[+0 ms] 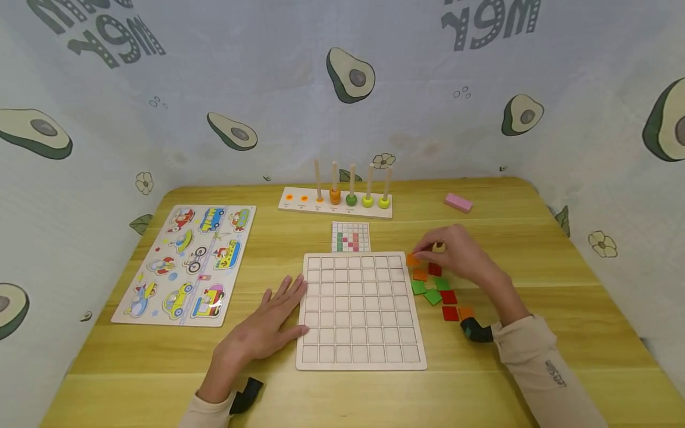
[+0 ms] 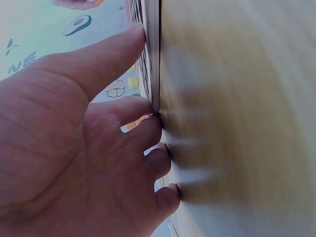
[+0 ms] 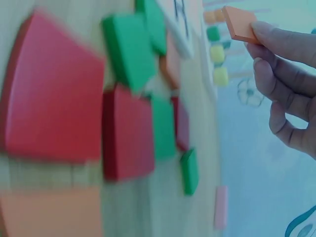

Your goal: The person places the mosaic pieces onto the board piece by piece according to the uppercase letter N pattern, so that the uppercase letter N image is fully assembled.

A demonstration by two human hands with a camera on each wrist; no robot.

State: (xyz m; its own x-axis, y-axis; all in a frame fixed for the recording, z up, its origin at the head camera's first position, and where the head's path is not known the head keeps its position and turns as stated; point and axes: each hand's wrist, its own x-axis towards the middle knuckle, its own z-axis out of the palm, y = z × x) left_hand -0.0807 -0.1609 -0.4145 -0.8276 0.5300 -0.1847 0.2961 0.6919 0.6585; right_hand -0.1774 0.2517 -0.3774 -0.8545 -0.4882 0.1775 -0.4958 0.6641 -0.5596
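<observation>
Between thumb and fingertips my right hand [image 1: 455, 254] pinches an orange square tile [image 3: 240, 24], held near the upper right corner of a pale wooden grid board [image 1: 358, 312]. The board's square cells hold no tiles. My left hand [image 1: 270, 324] lies with spread fingers at the board's left edge, thumb and fingertips touching it, as the left wrist view also shows. Below the right hand lie loose tiles: green ones [image 1: 433, 296], red ones [image 1: 450, 313] and orange ones [image 1: 420, 274]. A small card with a coloured grid pattern [image 1: 350, 237] sits against the board's top edge.
A picture puzzle board [image 1: 184, 266] with vehicles lies at the left. Behind the card stands a peg rack [image 1: 336, 203] with coloured beads on several upright pegs. A pink block [image 1: 458, 203] is at the back right. Printed cloth [image 1: 289, 89] hangs behind the table.
</observation>
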